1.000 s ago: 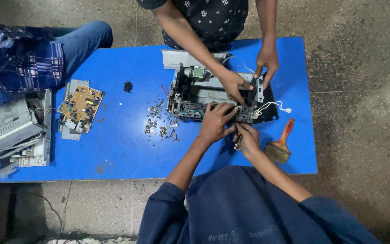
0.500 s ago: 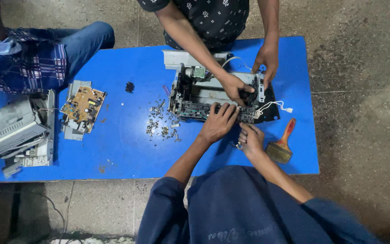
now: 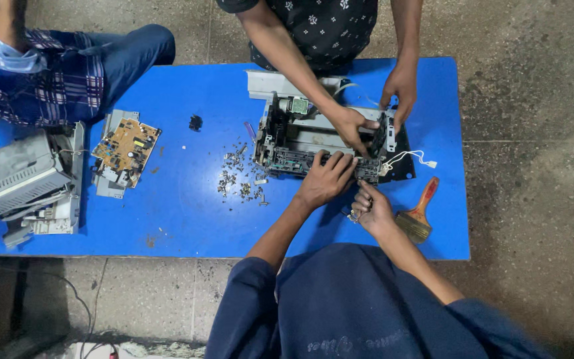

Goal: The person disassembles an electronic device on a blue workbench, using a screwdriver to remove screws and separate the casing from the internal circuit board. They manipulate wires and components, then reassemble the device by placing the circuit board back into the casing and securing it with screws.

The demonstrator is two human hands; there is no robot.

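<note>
Head view looks down on the blue table point(image 3: 187, 219), where the stripped printer chassis point(image 3: 320, 143) sits toward the far edge with a co-worker's hands point(image 3: 350, 126) on it. Left hand point(image 3: 323, 181) presses flat on its near edge, fingers spread; right hand point(image 3: 372, 207) is curled tight around a small tool point(image 3: 352, 214), beside the paintbrush point(image 3: 418, 214).

Circuit board point(image 3: 126, 147) on grey housing, paintbrush point(image 3: 418, 214), scattered screws point(image 3: 239, 178) (all on the blue table point(image 3: 187, 219)).
</note>
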